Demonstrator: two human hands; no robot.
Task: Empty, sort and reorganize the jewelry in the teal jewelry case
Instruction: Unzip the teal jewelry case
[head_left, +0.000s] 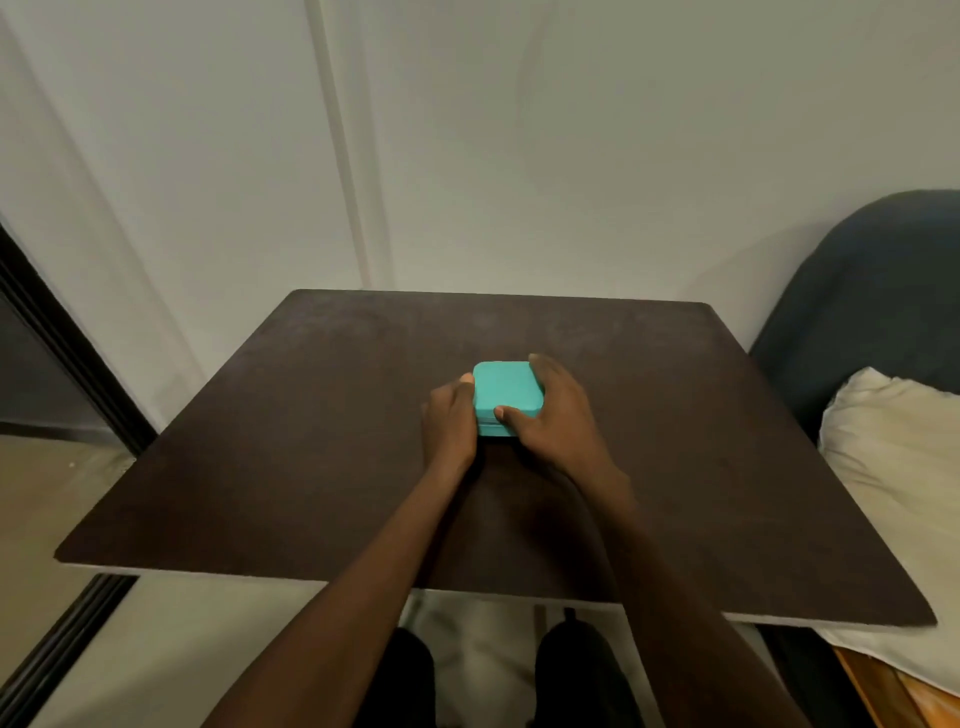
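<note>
A small teal jewelry case with rounded corners sits closed near the middle of a dark brown table. My left hand holds its left side, with the thumb on the top left corner. My right hand grips the right side: the fingers curl over the far right edge and the thumb presses on the front seam. No jewelry shows; the inside of the case is hidden.
The table stands against a pale wall. To the right are a dark blue cushion and a cream pillow. A dark door frame runs along the left. My knees show under the table's near edge.
</note>
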